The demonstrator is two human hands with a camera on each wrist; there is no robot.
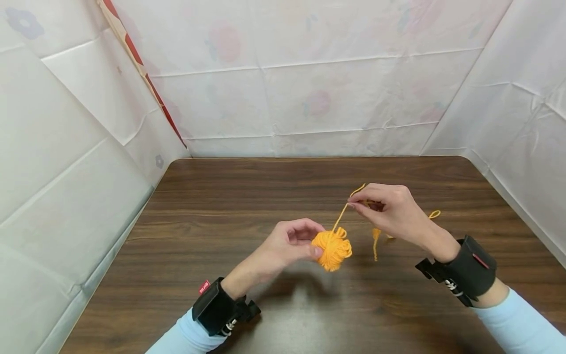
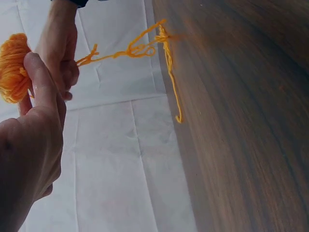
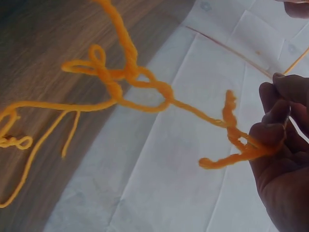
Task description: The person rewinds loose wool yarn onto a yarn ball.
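My left hand (image 1: 294, 243) grips a small orange yarn ball (image 1: 332, 248) above the wooden table (image 1: 230, 221); the thumb presses its side, and the ball (image 2: 13, 67) also shows at the top left of the left wrist view. A strand (image 1: 342, 212) rises from the ball to my right hand (image 1: 389, 209), which pinches it between thumb and fingers. More knotted, looped yarn (image 3: 130, 82) hangs from that hand (image 3: 277, 145) and trails down to the tabletop (image 2: 169, 72).
White sheeting (image 1: 309, 98) walls in the table on the left, back and right. A loose yarn end (image 1: 434, 214) lies on the wood behind my right wrist. Black camera straps (image 1: 464, 268) wrap both wrists.
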